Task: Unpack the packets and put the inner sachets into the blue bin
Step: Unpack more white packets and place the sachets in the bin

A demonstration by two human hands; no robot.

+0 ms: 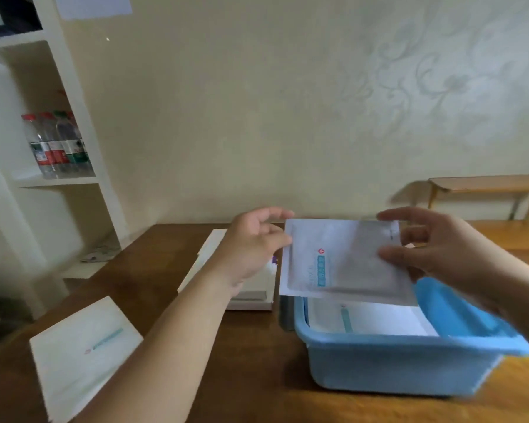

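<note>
Right of centre frame, over the blue bin [391, 358], our right hand [434, 248] pinches the sachet [345, 264] flat by its edge, presumably to drop it in; left hand [251, 248] loose-fingered, holding nothing, touching its left edge.

Both hands raised, left [251, 245] loosely open, right [425, 242] fingers pinching.

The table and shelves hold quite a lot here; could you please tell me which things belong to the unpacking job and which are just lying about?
Part of the job:
- sachet, held by right hand; left hand at its edge
- blue bin, a sachet already inside
- white packet on table
- stacked packets

Lying about:
- water bottles on white shelf
- wooden bench
</note>
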